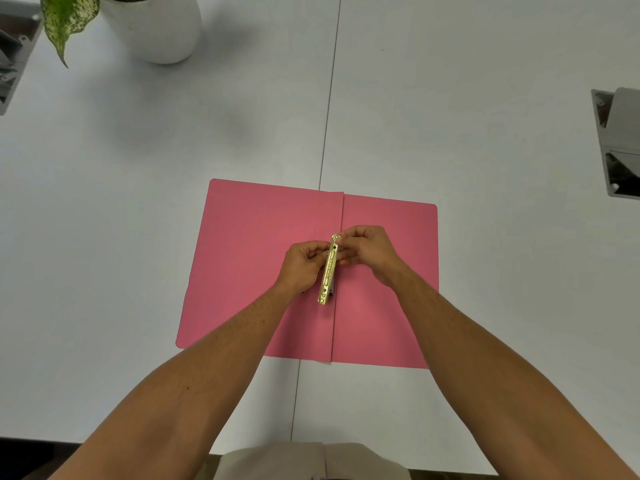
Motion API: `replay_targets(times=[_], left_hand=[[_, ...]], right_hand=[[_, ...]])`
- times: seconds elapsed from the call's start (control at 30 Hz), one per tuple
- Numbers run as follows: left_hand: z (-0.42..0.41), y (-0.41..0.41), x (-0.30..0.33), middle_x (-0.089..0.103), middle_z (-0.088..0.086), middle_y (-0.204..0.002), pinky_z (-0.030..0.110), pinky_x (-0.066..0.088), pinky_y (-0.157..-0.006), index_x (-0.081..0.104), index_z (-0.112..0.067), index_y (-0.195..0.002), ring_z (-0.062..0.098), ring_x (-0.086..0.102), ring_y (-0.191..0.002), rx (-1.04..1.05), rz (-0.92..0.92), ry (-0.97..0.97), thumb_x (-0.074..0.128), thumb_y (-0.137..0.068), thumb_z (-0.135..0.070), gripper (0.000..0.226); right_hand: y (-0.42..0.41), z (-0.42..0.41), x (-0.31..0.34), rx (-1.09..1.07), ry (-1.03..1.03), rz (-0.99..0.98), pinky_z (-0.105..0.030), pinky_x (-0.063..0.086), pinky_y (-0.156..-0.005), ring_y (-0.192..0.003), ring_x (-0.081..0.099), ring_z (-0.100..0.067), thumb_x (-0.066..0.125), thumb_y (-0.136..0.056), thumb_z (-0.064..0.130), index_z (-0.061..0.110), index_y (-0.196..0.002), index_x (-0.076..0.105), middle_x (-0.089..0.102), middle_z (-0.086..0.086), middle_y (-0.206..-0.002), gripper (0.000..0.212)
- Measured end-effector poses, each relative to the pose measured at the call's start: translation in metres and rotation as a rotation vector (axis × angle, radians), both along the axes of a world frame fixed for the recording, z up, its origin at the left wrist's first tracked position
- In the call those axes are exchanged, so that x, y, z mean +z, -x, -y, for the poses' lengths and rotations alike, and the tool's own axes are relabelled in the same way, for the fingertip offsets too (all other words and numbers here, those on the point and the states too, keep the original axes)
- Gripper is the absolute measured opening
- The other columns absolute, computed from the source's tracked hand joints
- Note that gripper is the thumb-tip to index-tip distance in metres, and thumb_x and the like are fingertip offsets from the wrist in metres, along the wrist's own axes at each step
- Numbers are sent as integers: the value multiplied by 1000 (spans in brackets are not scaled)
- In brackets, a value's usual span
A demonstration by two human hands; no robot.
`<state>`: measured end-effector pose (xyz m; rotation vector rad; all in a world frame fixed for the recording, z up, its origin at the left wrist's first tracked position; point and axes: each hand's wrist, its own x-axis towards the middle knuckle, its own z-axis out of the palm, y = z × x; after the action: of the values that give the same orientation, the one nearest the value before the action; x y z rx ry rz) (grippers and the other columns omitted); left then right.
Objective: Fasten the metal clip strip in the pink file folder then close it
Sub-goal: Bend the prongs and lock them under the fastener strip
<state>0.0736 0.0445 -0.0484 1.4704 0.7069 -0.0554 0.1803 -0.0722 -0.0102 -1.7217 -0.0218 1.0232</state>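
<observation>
The pink file folder (242, 244) lies open and flat on the white table, its spine running down the middle. A gold metal clip strip (329, 271) stands lengthwise along the spine, its lower end near the fold. My left hand (301, 265) pinches the strip's upper part from the left. From the right, my right hand (367, 252) grips the strip's top end with its fingertips. The fingers hide part of the strip's upper end.
A white plant pot (156, 26) with a speckled green leaf (67, 19) stands at the far left. A grey cable hatch (620, 143) is set into the table at the right edge, another at the far left. A seam runs down the table's middle.
</observation>
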Motion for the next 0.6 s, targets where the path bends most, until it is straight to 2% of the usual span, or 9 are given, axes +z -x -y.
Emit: replay_targets(times=[0.17, 0.33, 0.47, 0.6], left_hand=[[3, -2, -1, 75, 11, -89, 24, 55, -74, 73, -6, -102, 11, 68, -74, 24, 17, -13, 62, -90, -4, 16], [4, -3, -3, 75, 3, -85, 25, 55, -75, 75, -12, -98, 8, 69, -75, 26, 37, -17, 64, -88, -5, 16], [3, -2, -3, 75, 5, -88, 28, 56, -81, 75, -12, -98, 11, 71, -78, 22, 33, -8, 64, -88, -4, 17], [4, -2, 0, 75, 13, -95, 26, 55, -80, 74, -8, -102, 12, 69, -78, 26, 13, 7, 60, -90, -1, 19]], right_hand=[[0, 1, 0, 0, -9, -16, -27, 58, -54, -61, 69, -20, 65, -86, 3, -4, -93, 68, 72, -11, -72, 10], [0, 2, -1, -11, -7, -19, -26, 57, -53, -59, 68, -19, 65, -86, 2, -2, -92, 68, 71, -11, -71, 7], [0, 2, -2, -7, 9, -13, -26, 57, -53, -59, 68, -18, 65, -86, 3, -1, -91, 68, 72, -11, -72, 7], [0, 1, -5, -2, 36, 0, -26, 56, -52, -60, 67, -18, 65, -86, 2, 0, -90, 68, 71, -11, -73, 5]])
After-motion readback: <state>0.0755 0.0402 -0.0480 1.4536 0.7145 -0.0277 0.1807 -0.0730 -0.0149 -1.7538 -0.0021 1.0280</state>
